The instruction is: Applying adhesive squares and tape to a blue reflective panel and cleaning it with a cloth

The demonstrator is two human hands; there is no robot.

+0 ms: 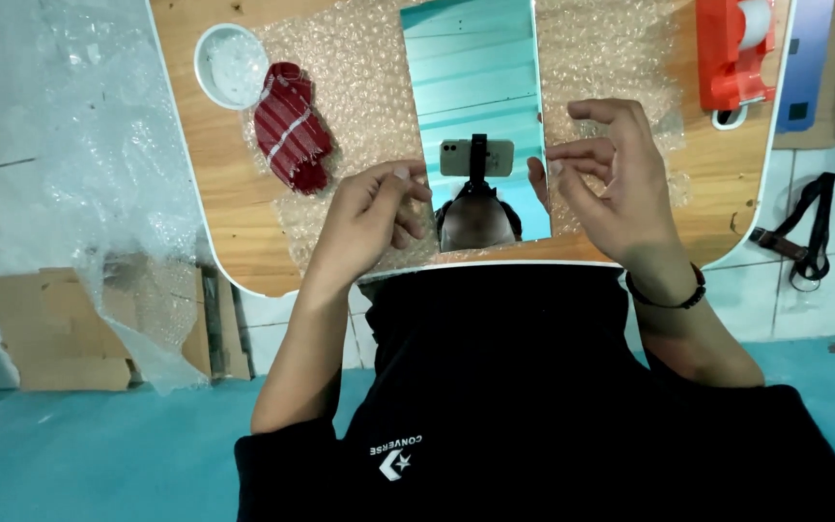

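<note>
We hold the mirror [475, 106] flat on the bubble wrap [359, 97] on the bench [215, 193]. Our left hand [364, 217] pinches its left edge; our right hand [620, 184] touches its right edge, fingers loosely spread. Best we grip edges only, keeping the glass unsmudged.

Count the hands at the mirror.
2. The left hand is at the mirror's left edge, fingers curled over the bubble wrap. The right hand is at its right edge, fingers spread. No other hands show.
</note>
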